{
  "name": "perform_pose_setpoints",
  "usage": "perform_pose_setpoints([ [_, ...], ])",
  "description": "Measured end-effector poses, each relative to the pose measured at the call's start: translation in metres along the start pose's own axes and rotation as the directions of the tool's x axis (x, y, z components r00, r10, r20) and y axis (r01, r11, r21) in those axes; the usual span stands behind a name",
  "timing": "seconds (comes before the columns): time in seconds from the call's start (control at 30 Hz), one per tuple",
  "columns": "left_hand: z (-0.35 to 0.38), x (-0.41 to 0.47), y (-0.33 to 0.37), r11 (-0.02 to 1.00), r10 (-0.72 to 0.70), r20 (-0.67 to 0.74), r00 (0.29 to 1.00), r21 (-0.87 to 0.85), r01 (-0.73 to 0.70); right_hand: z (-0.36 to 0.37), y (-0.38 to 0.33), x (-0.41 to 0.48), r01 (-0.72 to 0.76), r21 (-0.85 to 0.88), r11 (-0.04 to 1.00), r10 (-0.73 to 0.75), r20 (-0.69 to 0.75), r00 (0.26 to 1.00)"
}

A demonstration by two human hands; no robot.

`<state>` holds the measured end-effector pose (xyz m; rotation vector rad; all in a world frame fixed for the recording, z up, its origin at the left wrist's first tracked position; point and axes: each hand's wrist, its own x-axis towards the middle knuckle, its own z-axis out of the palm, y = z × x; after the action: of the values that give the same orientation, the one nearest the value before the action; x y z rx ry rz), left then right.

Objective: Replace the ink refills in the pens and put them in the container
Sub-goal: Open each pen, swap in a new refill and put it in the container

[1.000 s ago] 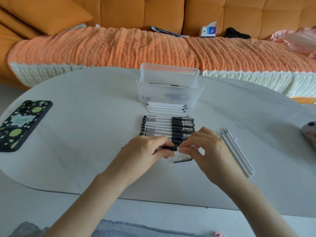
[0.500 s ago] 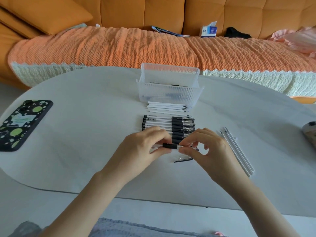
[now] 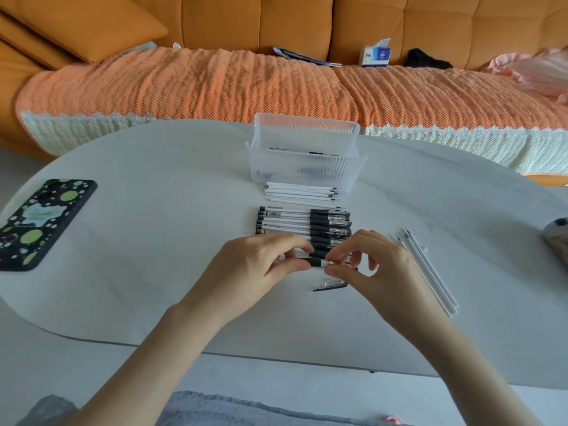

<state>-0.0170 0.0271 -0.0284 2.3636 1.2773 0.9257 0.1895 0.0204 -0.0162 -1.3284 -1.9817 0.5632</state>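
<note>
1 pen [image 3: 319, 262] held, 1 container [image 3: 307, 130], 1 phone [image 3: 43, 222]

We see through one wide-angle camera worn on the head, sitting close above the near side of the table [image 3: 147, 247] and facing forward and down. The container [image 3: 307, 170] sits centre-frame, just above the middle; beyond the container the sofa [image 3: 368, 23] fills the top, fairly near.

Hands: two, left hand [image 3: 255, 269] and right hand [image 3: 384, 272]
Held pen [image 3: 318, 262]: one
Row pens [image 3: 295, 222]: at least six
Centre refills [image 3: 302, 192]: about seven
Right refills [image 3: 431, 272]: three
Container [image 3: 304, 167]: one
Phone [image 3: 40, 222]: one
</note>
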Motion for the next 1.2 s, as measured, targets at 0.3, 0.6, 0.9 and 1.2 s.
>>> perform_pose_setpoints([
  [0.3, -0.004, -0.002, -0.003, 0.996, -0.038, 0.003, 0.999, 0.076, 0.037, -0.001, 0.002, 0.001, -0.015, -0.005, 1.000, 0.015, -0.007, 1.000],
  [0.6, -0.011, -0.006, -0.010, 0.993, -0.114, -0.042, 0.993, 0.033, 0.115, -0.007, 0.011, -0.001, -0.027, -0.114, 0.993, 0.028, 0.009, 1.000],
  [0.9, -0.008, -0.006, -0.008, 0.993, -0.110, 0.008, 0.994, 0.044, 0.110, 0.014, 0.013, -0.001, 0.067, -0.328, 0.942, -0.057, 0.042, 0.998],
  [1.2, -0.007, -0.006, -0.006, 0.995, -0.094, 0.026, 0.995, 0.047, 0.092, 0.004, 0.009, 0.001, -0.044, -0.079, 0.996, 0.044, -0.003, 0.999],
])
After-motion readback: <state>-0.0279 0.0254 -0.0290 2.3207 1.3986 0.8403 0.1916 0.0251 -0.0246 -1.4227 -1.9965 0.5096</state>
